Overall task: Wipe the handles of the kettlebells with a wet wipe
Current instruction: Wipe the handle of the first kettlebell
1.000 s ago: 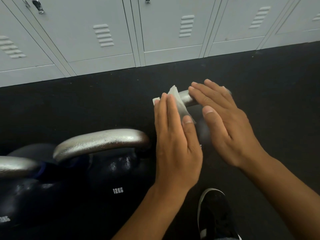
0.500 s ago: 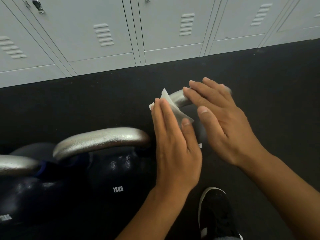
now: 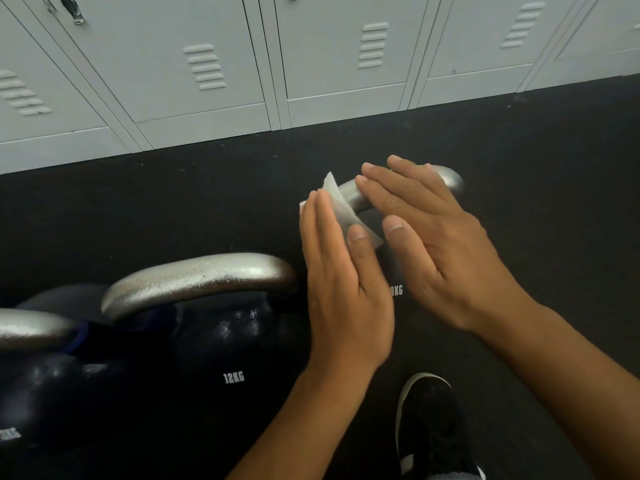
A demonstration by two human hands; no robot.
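Note:
Three black kettlebells with silver handles stand in a row on the dark floor. My left hand (image 3: 341, 271) presses a white wet wipe (image 3: 341, 207) with straight fingers against the left end of the right kettlebell's handle (image 3: 446, 180). My right hand (image 3: 426, 237) lies flat over the middle of that same handle, fingers straight. This kettlebell's body is mostly hidden behind my hands. To the left of my hands sits the 12KG kettlebell (image 3: 221, 344), whose handle (image 3: 197, 277) is bare. A third handle (image 3: 31, 327) shows at the left edge.
Grey metal lockers (image 3: 311, 64) line the far side of the black rubber floor (image 3: 173, 202). My black shoe (image 3: 433, 427) stands at the bottom, just right of my left forearm.
Both hands stay on the right handle; the wipe and my left hand shifted slightly left and up along the handle end, and then held about the same place.

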